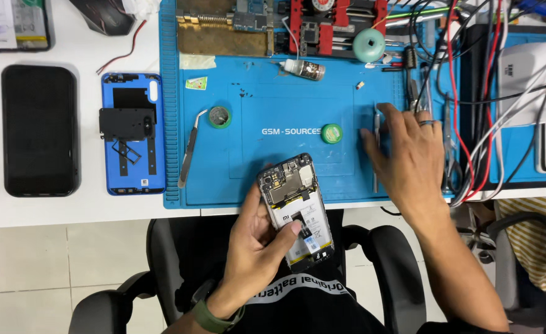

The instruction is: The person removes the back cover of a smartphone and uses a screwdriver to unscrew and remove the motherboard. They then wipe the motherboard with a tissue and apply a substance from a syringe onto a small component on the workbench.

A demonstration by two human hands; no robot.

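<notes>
- Nearest the camera, the left hand (257,247) is wrapped around an opened phone (296,209), with the thumb pressed on the white battery.
- The phone has no back on it, so its dark circuit board and battery show. It sits tilted in the air, just over the near edge of the blue mat (285,111).
- To do this well, I think the left hand should keep the phone flat and steady, and the thumb should stay off the little parts at the top.
- A bit farther, the right hand (406,158) lies spread wide on the mat. Its fingers touch a thin metal tool (376,139), but they are not closed on it.
- It seems best to pick that tool up slowly, since wires lie just beside it.
- Left of the phone, tweezers (189,151) rest on the mat.
- Off the mat lies the blue back cover (133,133).
- Farthest, a small bottle (305,69) lies on its side.
</notes>
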